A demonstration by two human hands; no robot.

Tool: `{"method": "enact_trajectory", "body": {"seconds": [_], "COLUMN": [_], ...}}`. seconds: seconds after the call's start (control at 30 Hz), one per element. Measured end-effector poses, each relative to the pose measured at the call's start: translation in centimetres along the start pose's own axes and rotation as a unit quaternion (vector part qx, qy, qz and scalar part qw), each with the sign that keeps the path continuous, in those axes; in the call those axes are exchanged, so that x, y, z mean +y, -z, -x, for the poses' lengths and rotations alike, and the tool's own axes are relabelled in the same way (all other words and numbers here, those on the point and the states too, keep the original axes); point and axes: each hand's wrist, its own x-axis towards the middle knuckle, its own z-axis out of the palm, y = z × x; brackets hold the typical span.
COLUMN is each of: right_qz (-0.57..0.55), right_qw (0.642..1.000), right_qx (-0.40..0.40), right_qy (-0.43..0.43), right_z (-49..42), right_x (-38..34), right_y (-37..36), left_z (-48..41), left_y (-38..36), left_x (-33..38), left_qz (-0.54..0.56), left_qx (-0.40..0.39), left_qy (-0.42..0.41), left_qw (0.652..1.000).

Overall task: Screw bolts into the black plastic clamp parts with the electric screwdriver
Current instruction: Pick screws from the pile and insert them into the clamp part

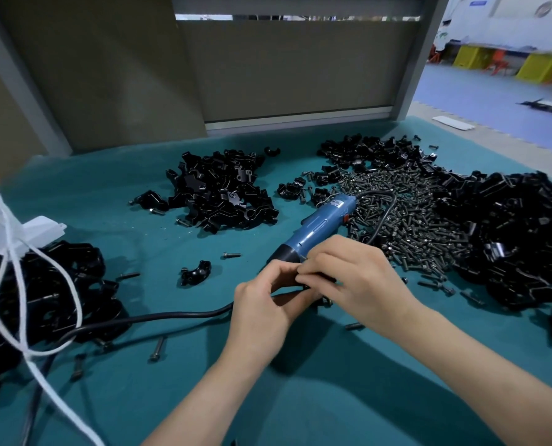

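Soft overhead light leaves faint shadows on the cloth (133,365) and glints on the parts (223,191); edges bow, and the far room (493,85) is blurred.

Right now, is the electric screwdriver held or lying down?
Lying down: the screwdriver rests on the mat; left hand and right hand pinch a small part.

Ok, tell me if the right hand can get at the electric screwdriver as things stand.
Probably yes: the electric screwdriver lies just beyond the right hand, nothing between. That hand would first have to release the small black part it pinches.
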Motion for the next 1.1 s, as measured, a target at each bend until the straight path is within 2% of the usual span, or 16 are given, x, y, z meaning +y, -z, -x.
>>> {"method": "enact_trajectory", "body": {"seconds": [0.13,0.27,0.5,0.67,0.8,1.1], "right_qz": [-0.07,-0.217,-0.312,-0.316,-0.263,-0.208], "right_qw": [0.994,0.954,0.917,0.914,0.938,0.959], "right_qx": [-0.035,-0.088,-0.082,-0.049,-0.041,-0.032], "right_qy": [-0.077,-0.189,-0.234,-0.25,-0.225,-0.192], "right_z": [0.0,1.1,2.5,2.7,2.7,2.8], "right_x": [-0.1,0.6,1.4,1.5,1.5,1.2], "right_y": [0.3,0.7,0.9,0.6,0.6,0.5], "left_z": [0.0,0.0,-0.2,-0.3,-0.4,-0.4], "left_y": [0.0,0.1,0.3,0.5,0.4,0.2], "left_x": [0.0,-0.2,-0.3,-0.4,-0.4,-0.6], "left_qz": [0.015,0.028,0.08,0.091,0.08,0.071], "left_qx": [-0.001,0.009,-0.034,-0.063,-0.054,-0.062], "left_qy": [0.024,0.045,0.053,0.069,0.075,0.091], "left_qw": [1.0,0.999,0.995,0.991,0.992,0.991]}}
